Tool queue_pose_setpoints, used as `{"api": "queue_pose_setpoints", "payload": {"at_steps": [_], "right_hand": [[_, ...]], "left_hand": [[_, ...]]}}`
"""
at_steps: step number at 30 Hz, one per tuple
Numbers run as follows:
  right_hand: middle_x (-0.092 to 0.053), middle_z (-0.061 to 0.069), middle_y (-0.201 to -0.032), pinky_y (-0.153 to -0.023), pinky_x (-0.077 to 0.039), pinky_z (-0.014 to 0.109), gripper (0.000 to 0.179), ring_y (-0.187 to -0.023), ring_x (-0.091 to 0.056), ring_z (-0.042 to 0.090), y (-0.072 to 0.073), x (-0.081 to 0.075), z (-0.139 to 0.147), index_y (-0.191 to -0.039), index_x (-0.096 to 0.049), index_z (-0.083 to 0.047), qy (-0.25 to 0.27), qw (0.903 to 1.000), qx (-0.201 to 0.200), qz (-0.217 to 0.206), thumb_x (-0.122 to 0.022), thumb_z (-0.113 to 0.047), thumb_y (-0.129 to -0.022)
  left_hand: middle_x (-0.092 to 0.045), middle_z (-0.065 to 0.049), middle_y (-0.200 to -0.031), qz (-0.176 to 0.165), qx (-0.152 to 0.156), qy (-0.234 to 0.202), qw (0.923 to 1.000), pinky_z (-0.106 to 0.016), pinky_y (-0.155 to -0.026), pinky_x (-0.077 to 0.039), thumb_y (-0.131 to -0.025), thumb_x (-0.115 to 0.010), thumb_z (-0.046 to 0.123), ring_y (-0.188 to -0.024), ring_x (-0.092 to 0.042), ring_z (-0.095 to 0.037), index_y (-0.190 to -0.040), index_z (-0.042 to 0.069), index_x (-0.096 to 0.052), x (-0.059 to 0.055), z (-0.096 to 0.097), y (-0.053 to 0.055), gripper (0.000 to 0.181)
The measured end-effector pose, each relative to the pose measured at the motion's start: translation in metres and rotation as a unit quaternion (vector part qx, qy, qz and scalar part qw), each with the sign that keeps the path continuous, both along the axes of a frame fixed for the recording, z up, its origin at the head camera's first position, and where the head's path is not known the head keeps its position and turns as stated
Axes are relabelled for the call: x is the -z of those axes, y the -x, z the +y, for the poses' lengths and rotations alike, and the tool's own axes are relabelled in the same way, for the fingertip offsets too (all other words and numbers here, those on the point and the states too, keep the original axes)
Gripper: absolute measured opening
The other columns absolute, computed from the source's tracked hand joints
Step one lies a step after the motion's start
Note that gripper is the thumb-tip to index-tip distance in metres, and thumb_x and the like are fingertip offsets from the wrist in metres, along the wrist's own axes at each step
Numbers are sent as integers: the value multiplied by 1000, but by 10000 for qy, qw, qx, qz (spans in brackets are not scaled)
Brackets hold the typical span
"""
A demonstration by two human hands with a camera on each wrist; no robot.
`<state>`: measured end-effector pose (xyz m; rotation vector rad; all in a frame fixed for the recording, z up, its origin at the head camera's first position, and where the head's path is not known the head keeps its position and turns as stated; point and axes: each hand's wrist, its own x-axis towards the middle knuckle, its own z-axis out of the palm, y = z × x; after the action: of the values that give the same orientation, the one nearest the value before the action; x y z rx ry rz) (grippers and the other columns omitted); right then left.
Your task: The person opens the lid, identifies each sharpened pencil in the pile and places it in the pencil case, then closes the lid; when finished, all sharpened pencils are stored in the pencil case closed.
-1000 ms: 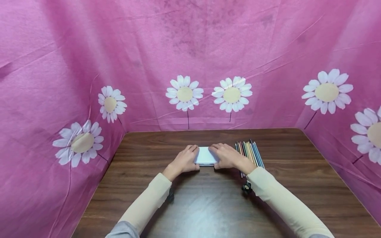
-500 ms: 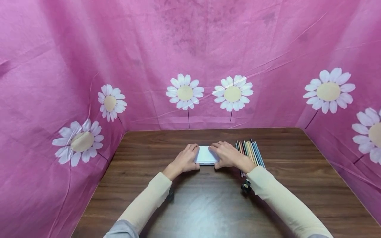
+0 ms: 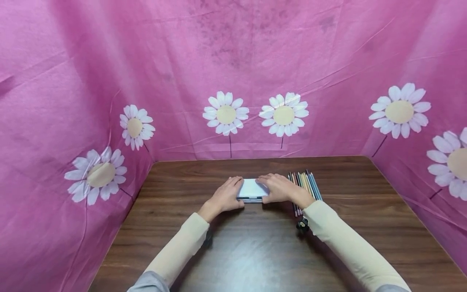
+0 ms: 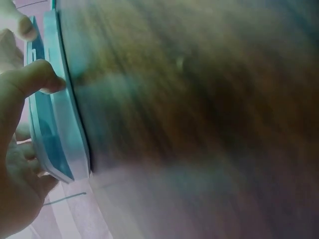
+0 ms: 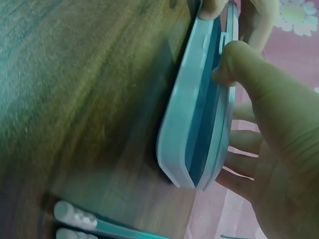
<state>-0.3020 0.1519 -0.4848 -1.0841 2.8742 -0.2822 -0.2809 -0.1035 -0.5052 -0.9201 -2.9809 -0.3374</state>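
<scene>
A pale plastic pencil case [image 3: 251,187] lies flat near the back of the table, long side toward me. Its lid [image 5: 223,142] is raised a little along the front, so a dark gap shows above the base [image 5: 175,122]. My left hand [image 3: 227,196] grips the left end; its thumb [image 4: 47,79] presses on the front wall of the base. My right hand [image 3: 279,188] holds the right end, thumb at the lid's front edge by the small latch tab and fingers behind the case. The inside is mostly hidden.
Several colored pencils [image 3: 306,182] lie side by side just right of the case, partly under my right forearm. The brown wooden table [image 3: 251,239] ends at a pink cloth [image 3: 251,61] with white daisies on the back and sides.
The lid's front edge has lifted away from the base, and a gap has opened between them. My right thumb has moved up slightly with the lid; the left hand has stayed in place.
</scene>
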Motion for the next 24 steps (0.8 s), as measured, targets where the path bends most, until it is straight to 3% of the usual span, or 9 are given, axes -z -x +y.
{"api": "queue_pose_setpoints", "payload": {"at_steps": [3,7,12,15,17,19,24], "right_hand": [[-56,21,-157,-112,-53,56,75,-140,-59,40,0,-3,1,-150,-61,-8,142,9994,78,-312,-80,-37,-83],[-54,18,-161,-104,-57,53,70,-119,-67,29,0,-9,5,-150,-62,-11,349,9970,154,-669,-80,-37,-88],[-64,17,-151,-88,-57,42,62,-83,-59,15,5,-13,9,-145,-67,-10,608,9942,193,-868,-80,-36,-90],[-77,13,-122,-75,-52,34,59,-65,-46,10,8,-13,12,-142,-69,-9,744,9930,205,-892,-79,-36,-90],[-77,6,-103,-70,-49,31,55,-61,-40,7,10,-14,14,-139,-72,-9,866,9922,199,-878,-78,-36,-91],[-76,3,-98,-70,-48,30,50,-57,-38,6,12,-15,15,-136,-74,-10,1012,9908,188,-879,-77,-35,-93],[-82,-1,-107,-80,-57,35,30,-76,-62,5,19,-22,21,-121,-81,-15,1449,9876,178,-572,-77,-30,-96]], "left_hand": [[-41,-22,-168,-119,-147,-146,9997,-55,-133,-25,-87,-82,32,-160,-33,-38,-159,-4,-44,-1,-7,-3,89],[-30,-27,-172,-600,-637,-841,9926,-54,-134,-21,-88,-83,26,-163,-23,-42,-163,-7,-34,-1,-17,-10,95],[-27,-32,-171,-1244,-1205,-2054,9632,-50,-133,-26,-88,-84,14,-161,-29,-42,-165,-12,-20,2,-27,-16,102],[-34,-34,-167,-1430,-1404,-2534,9464,-51,-129,-33,-87,-85,9,-152,-43,-43,-165,-12,-18,3,-31,-19,105],[-40,-35,-163,-1529,-1485,-2743,9377,-51,-125,-39,-87,-85,7,-146,-52,-44,-165,-11,-18,5,-32,-21,105],[-43,-36,-159,-1608,-1497,-2898,9315,-50,-121,-44,-87,-84,5,-141,-56,-44,-165,-12,-19,7,-32,-22,102],[-45,-34,-158,-1700,-1402,-3185,9220,-46,-115,-50,-90,-80,0,-140,-57,-43,-162,-12,-26,11,-30,-24,91]]}}
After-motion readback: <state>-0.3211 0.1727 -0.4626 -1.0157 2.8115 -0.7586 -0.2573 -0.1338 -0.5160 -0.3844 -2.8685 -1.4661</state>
